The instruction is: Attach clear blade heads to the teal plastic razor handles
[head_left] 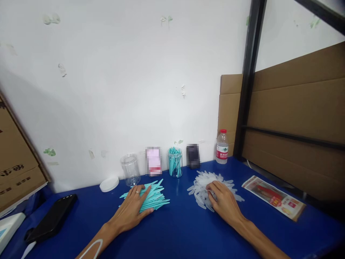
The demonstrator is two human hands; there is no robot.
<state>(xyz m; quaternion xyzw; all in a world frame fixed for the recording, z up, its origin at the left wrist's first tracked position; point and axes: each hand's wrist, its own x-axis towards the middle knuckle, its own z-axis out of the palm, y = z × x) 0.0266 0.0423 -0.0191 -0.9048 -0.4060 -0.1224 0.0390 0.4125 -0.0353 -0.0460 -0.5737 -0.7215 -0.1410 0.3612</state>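
On the blue table, my left hand (135, 204) lies over a pile of thin teal plastic sticks (157, 198). Its fingers are spread, with the thumb apart and a ring on one finger. To the right, a heap of small translucent plastic caps (202, 183) sits under my right hand (221, 198). The thumb and index finger there pinch together at a translucent cap, which the fingers mostly hide. Behind the two piles stands a clear jar (175, 163) filled with upright teal sticks. Another clear jar (130, 171), open at the top, stands behind my left hand.
A white lid (109, 183) lies left of the jars. Two blurred upright cards or packs, pink (153, 160) and dark (193, 155), lean by the wall. A water bottle (222, 147), a printed packet (273, 196), a black case (54, 217) and a metal frame post (248, 79) surround the piles.
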